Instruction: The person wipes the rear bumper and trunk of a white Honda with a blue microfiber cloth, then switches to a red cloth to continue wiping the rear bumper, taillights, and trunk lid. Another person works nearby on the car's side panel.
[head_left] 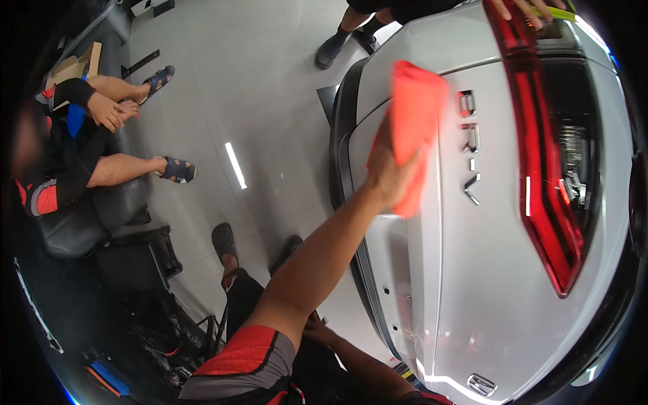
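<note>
My left hand is pressed around a folded red-orange cloth, blurred by motion, at the silver tailgate of a car. Chrome letters stand on the panel beside the cloth. Beyond them runs a red tail light. My right hand is low, near my dark-clothed leg and partly hidden behind my left arm; whether it holds anything cannot be told. A chrome maker's emblem sits at the lower right.
A seated person is on a black seat at left, beside an opened cardboard box. Another person's hand touches the car at the top right; a person's shoes stand on the glossy tiled floor. A blue-and-orange tool lies lower left.
</note>
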